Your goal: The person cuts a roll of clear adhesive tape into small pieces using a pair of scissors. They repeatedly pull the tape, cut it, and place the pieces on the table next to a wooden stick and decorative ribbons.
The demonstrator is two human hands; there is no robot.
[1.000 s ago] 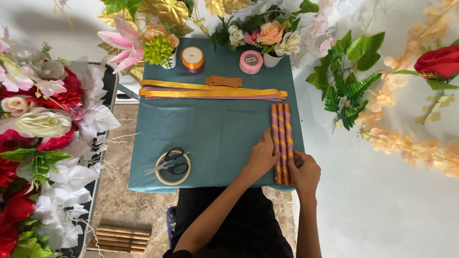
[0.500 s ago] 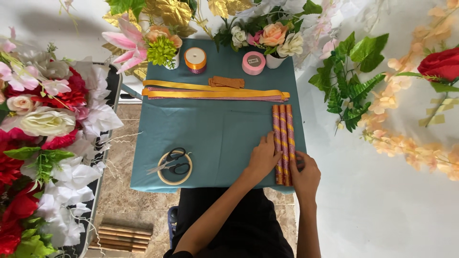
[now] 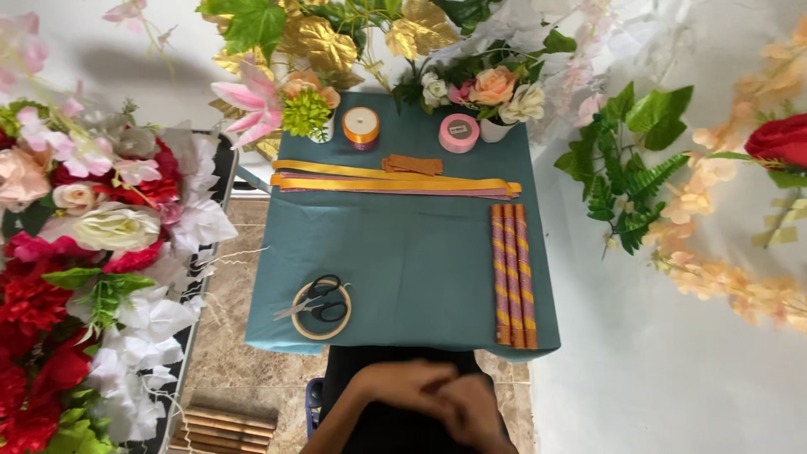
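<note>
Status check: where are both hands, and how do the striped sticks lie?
Left hand and right hand clasped together below the table edge, holding nothing visible. Three orange-and-pink striped wrapped sticks lie side by side on teal cloth, untouched. Nothing in between.

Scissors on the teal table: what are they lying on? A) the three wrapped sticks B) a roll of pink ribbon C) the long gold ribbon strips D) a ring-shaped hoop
D: the black scissors lie across the pale ring-shaped hoop near the table's front left edge, well apart from the three wrapped sticks on the right.
</note>
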